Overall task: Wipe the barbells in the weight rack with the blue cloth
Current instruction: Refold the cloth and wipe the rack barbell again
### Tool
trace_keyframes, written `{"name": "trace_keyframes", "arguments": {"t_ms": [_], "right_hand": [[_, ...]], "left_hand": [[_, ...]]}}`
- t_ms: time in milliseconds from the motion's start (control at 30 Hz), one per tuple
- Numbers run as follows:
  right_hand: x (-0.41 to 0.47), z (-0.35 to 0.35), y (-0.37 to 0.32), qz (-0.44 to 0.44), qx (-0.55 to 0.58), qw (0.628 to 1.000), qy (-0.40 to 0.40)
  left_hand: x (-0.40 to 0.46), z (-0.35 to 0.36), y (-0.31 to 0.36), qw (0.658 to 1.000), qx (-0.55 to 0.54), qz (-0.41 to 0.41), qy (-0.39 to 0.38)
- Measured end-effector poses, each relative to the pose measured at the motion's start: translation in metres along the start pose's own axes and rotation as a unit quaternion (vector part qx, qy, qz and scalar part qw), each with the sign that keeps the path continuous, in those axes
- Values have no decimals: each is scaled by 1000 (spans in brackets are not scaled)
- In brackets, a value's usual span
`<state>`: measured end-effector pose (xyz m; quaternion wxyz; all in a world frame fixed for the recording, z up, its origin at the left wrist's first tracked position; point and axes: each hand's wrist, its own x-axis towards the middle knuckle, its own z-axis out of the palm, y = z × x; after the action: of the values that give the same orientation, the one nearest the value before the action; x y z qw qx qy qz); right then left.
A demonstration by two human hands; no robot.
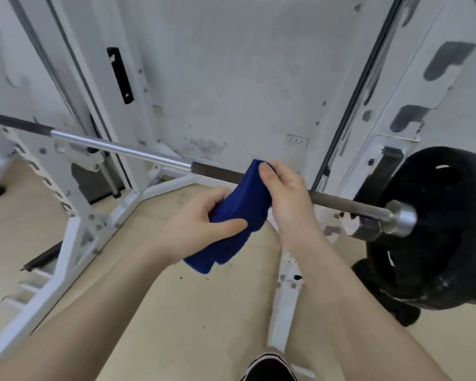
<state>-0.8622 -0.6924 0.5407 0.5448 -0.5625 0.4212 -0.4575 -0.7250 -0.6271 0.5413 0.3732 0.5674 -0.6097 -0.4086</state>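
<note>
Here, both hands hold the blue cloth [242, 210] in front of the barbell [160, 158]. The left hand [201, 224] grips the cloth's lower part, thumb across it and fingers curled behind. The right hand [286, 199] pinches the upper edge, thumb on the near side, at the level of the bar's dark section. Both forearms reach forward. A black plate [440, 226] sits on the right end, beside the white rack [74, 235].

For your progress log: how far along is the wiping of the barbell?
Done: nothing visibly finished. In hand: the left hand and right hand both grip the blue cloth, bunched in front of the barbell. Left: wiping along the bar toward the black plate.
</note>
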Motion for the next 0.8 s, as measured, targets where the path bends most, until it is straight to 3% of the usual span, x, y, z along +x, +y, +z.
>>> {"name": "trace_keyframes", "arguments": {"t_ms": [233, 333, 467, 633, 800], "right_hand": [[41, 89, 23, -12, -113, 993, -26], [68, 132, 32, -1, -129, 988, -80], [111, 197, 47, 46, -96, 979, -176], [185, 293, 59, 196, 22, 949, -245], [255, 394, 51, 194, 32, 949, -248]], "left_hand": [[-8, -71, -54, 984, -112, -73, 117], [-5, -107, -82, 972, -129, -81, 176], [8, -175, -116, 963, -112, -89, 227], [42, -277, -154, 952, -99, -93, 275], [75, -388, -189, 940, -130, -112, 294]]}}
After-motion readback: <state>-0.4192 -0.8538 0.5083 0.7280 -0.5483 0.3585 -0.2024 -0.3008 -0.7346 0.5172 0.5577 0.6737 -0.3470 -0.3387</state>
